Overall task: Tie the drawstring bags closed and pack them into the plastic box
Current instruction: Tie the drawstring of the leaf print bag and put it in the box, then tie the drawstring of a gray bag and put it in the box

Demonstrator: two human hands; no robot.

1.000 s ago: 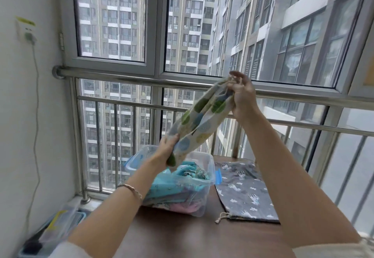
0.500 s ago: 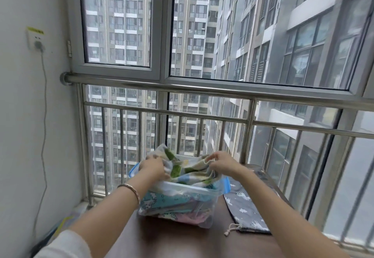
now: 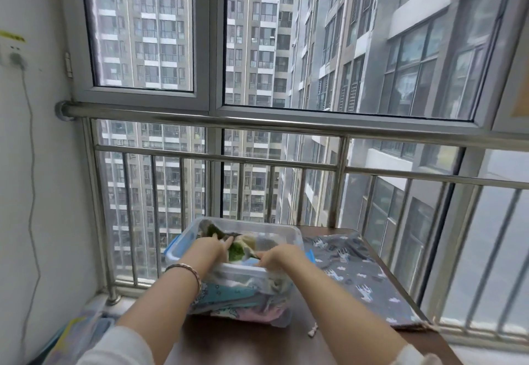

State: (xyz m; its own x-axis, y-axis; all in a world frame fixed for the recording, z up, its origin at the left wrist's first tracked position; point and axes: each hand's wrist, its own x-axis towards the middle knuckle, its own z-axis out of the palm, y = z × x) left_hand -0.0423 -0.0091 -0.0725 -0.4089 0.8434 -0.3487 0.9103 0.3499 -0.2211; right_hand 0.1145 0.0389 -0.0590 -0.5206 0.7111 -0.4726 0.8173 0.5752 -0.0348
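In the clear plastic box [image 3: 286,231] at the brown worktop's [image 3: 243,341] far left corner, the left hand [image 3: 211,248] presses the green-patterned cloth drawstring bag [image 3: 236,250], its grip too blurred to call. The right hand [image 3: 279,257] has its grip curled onto the bag's near edge. Light and floppy, it likely tucks best by its corners; a grey printed cloth bag [image 3: 357,273] lies rightward.

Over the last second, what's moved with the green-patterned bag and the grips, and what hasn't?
The left grip and right grip brought the green-patterned bag down from up by the rail into the plastic box. Both are on it there; blur hides whether they pinch or press. The grey bag stayed flat on the table beside the box.
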